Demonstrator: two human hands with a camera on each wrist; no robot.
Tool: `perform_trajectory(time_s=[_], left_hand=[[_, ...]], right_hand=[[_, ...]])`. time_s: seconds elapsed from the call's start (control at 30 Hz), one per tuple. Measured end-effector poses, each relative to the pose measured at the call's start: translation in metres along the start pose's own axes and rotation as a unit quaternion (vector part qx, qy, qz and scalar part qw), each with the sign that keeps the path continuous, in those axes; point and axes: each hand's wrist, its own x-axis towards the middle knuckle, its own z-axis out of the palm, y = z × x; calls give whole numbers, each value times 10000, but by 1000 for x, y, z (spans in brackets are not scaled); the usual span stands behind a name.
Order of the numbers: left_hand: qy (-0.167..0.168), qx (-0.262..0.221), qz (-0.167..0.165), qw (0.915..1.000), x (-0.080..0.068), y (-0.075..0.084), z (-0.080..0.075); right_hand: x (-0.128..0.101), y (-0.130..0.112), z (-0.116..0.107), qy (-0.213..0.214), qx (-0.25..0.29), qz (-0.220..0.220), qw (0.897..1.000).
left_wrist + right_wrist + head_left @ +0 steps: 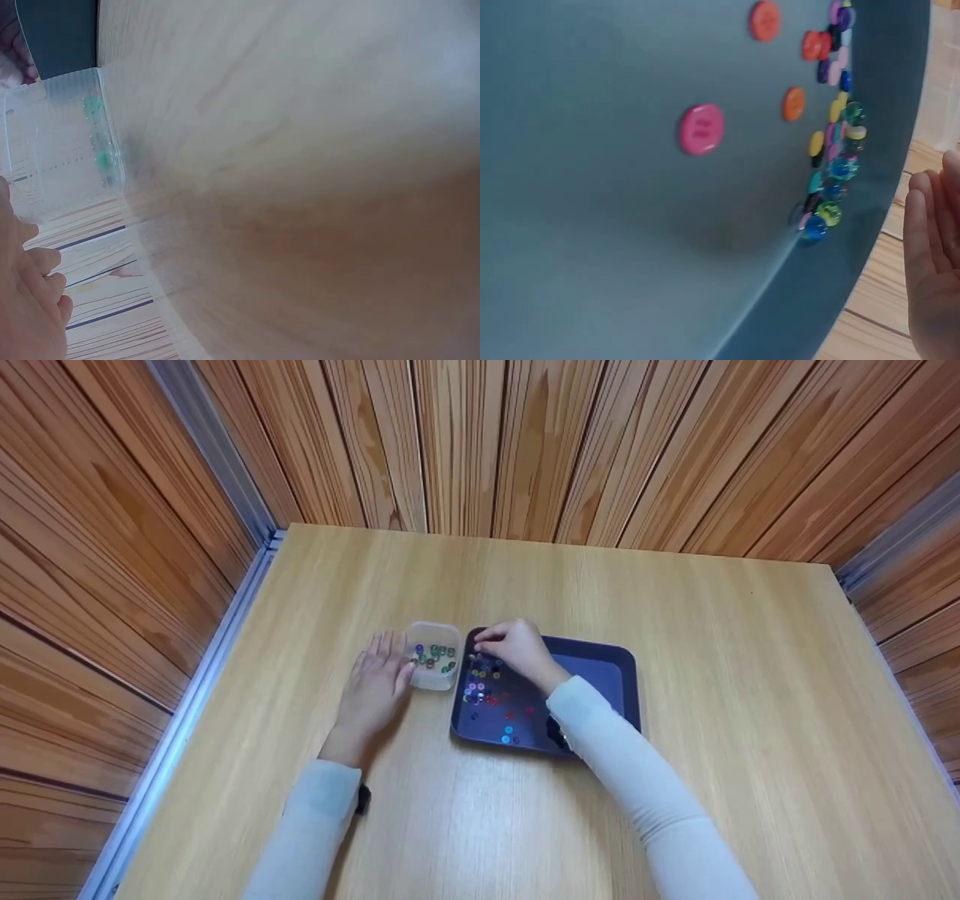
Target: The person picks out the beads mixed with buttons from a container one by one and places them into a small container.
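My left hand (373, 686) lies against the near-left side of a clear plastic container (433, 685), its fingers straight. Several glass marbles (435, 649), green, amber and blue, lie inside the container. My right hand (519, 652) is over the far-left corner of a dark blue tray (585, 660), thumb and index fingertips close together. Whether something small sits between them I cannot tell. Along the tray's left wall, in the right wrist view, glass marbles (829, 213) mix with small colored buttons (816, 142).
A pink button (701, 129) and orange buttons (793, 103) lie apart on the tray floor. Light blue buttons (507, 735) are near the tray's front edge. Wood-plank panels (465, 450) border the wooden table (750, 697) at the back and sides.
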Motion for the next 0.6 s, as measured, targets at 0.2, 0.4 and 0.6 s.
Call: perform_trajectory(time_s=[0.2,0.4,0.6], left_hand=[[220,73,128,9997,-1,0,1],[-37,43,-52,10000,-1,2,-1],[-186,5,-153,9997,-1,2,-2]], right_hand=[[1,8,2,-160,222,38,9996],[3,12,2,-380,491,115,9980],[4,18,1,-578,626,300,9959]])
